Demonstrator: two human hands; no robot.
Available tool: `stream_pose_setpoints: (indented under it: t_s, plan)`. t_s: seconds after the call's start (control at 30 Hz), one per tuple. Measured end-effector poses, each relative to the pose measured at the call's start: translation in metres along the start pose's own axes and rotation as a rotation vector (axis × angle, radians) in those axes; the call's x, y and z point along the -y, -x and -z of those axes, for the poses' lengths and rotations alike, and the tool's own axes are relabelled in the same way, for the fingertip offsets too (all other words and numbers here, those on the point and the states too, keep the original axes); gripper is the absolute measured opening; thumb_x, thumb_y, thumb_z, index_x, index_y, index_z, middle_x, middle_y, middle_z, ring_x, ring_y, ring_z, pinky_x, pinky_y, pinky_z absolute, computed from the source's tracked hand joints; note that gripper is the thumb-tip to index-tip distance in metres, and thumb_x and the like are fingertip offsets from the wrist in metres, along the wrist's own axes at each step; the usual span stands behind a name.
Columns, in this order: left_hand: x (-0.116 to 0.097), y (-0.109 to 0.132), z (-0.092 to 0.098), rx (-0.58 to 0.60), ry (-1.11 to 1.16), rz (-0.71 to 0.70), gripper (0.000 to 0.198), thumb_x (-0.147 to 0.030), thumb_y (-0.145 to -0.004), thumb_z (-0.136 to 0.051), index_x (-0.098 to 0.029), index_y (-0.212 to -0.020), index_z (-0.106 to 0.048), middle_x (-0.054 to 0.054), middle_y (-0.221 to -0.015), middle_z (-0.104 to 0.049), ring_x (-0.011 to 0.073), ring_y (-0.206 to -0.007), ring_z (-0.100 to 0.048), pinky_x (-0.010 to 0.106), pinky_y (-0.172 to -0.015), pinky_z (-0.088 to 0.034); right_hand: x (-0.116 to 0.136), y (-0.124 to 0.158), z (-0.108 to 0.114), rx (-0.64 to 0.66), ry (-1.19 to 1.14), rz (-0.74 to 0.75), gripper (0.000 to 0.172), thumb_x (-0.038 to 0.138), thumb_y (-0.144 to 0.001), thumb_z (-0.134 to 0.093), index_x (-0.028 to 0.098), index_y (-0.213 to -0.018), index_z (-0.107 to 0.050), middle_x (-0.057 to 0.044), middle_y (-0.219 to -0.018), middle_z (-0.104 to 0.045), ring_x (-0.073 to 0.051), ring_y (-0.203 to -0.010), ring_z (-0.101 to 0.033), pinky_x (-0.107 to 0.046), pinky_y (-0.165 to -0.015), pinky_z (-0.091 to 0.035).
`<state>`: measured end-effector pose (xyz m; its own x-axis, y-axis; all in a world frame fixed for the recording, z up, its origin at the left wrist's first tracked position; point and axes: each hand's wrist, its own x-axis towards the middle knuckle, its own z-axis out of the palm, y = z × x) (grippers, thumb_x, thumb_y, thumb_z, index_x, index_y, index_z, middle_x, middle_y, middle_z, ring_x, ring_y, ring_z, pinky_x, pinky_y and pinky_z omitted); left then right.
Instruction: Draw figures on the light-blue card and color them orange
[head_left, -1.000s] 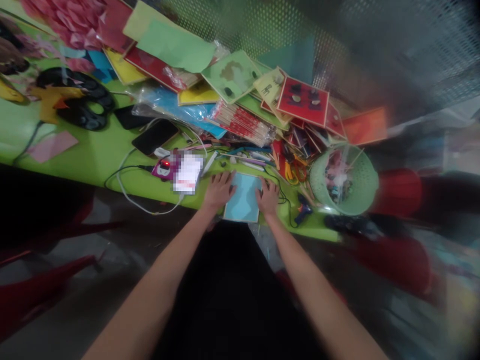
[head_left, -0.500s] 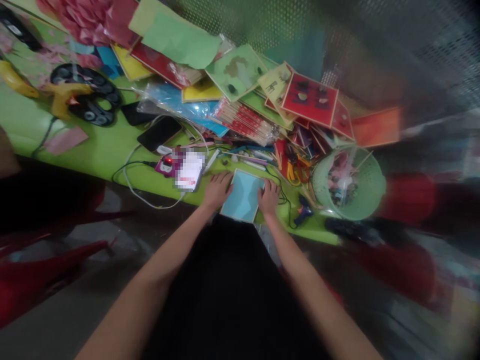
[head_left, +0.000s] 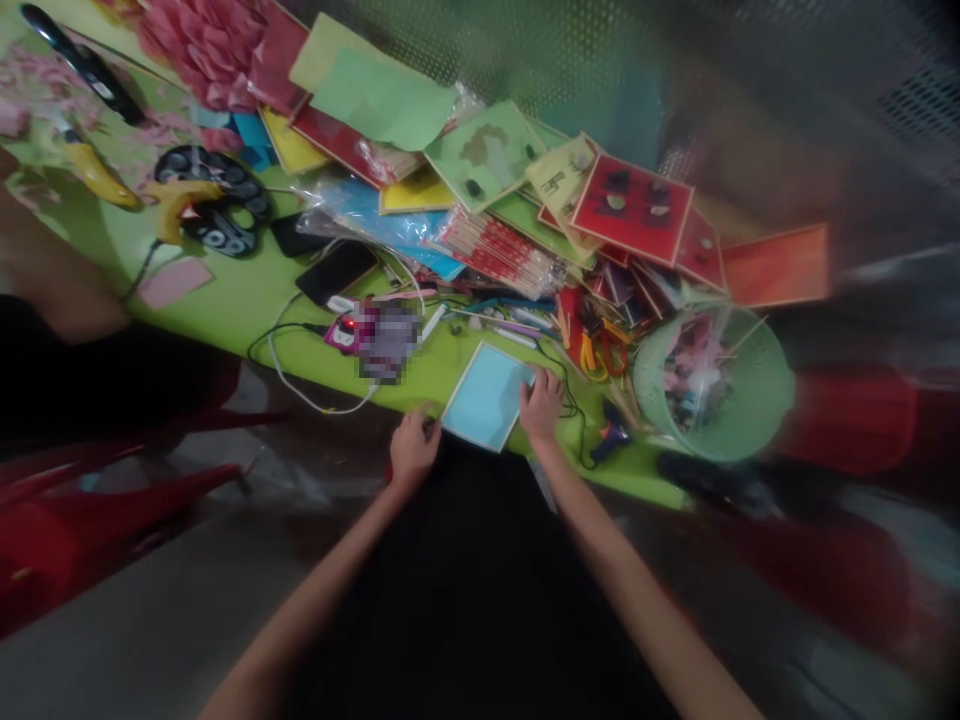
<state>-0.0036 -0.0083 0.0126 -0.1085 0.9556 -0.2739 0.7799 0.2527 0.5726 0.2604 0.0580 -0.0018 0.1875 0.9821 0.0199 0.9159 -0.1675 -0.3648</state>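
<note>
A light-blue card (head_left: 487,395) with a pale border lies at the table's front edge, right before my body. Along its right side rests my right hand (head_left: 541,405), fingers apart and the thumb side touching the card's edge. My left hand (head_left: 415,448) is off the card, just beyond its lower left corner at the table edge. Its fingers are curled in, and whatever may be inside them is hidden.
Beyond the card lie pens, orange-handled scissors (head_left: 596,352), bundled sticks (head_left: 499,250) and stacked coloured cards (head_left: 634,208). A glue gun (head_left: 611,435) and green basket (head_left: 765,390) stand right. Left are a phone (head_left: 337,272), cables and another person's arm (head_left: 60,265).
My left hand has left the card's left side and drawn back toward the table edge, its fingers curling. The card has turned slightly clockwise. My right hand stays at its right side.
</note>
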Motion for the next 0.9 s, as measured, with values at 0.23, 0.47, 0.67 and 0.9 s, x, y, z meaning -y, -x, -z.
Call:
stream_pose_setpoints:
  t_s: [0.23, 0.47, 0.67, 0.9]
  plan:
    - [-0.006, -0.012, -0.005, -0.043, 0.084, 0.1, 0.029, -0.025, -0.098, -0.056, -0.025, -0.125, -0.066, 0.006, -0.106, -0.077, 0.0223, -0.096, -0.073, 0.034, -0.088, -0.057, -0.003, 0.0, 0.002, 0.041, -0.043, -0.018, 0.048, 0.037, -0.103, -0.046, 0.017, -0.145, -0.056, -0.02, -0.14, -0.058, -0.033, -0.128, -0.054, -0.052, -0.109, -0.044]
    - [-0.021, -0.033, -0.005, -0.091, 0.131, 0.059, 0.029, -0.022, -0.098, -0.056, -0.021, -0.126, -0.065, 0.009, -0.113, -0.072, 0.0208, -0.095, -0.072, 0.035, -0.091, -0.058, 0.007, -0.004, 0.022, -0.036, -0.05, -0.103, 0.049, 0.034, -0.097, -0.051, 0.013, -0.142, -0.056, -0.025, -0.141, -0.057, -0.039, -0.129, -0.052, -0.058, -0.109, -0.041]
    - [-0.025, -0.047, -0.008, -0.073, 0.129, -0.014, 0.036, -0.016, -0.098, -0.055, -0.019, -0.133, -0.064, 0.014, -0.126, -0.067, 0.0248, -0.111, -0.069, 0.039, -0.097, -0.057, 0.094, -0.022, 0.028, 0.28, -0.259, 0.406, 0.038, 0.025, -0.1, -0.047, 0.022, -0.133, -0.065, -0.013, -0.148, -0.064, -0.028, -0.136, -0.055, -0.046, -0.116, -0.04]
    - [-0.01, -0.048, -0.009, -0.003, 0.126, -0.079, 0.031, -0.039, -0.104, -0.063, -0.02, -0.128, -0.066, 0.009, -0.131, -0.067, 0.0216, -0.111, -0.068, 0.043, -0.097, -0.061, 0.183, -0.037, -0.007, 0.61, -0.343, 0.605, 0.035, 0.017, -0.094, -0.052, 0.024, -0.122, -0.071, -0.004, -0.153, -0.065, -0.026, -0.13, -0.06, -0.044, -0.114, -0.044]
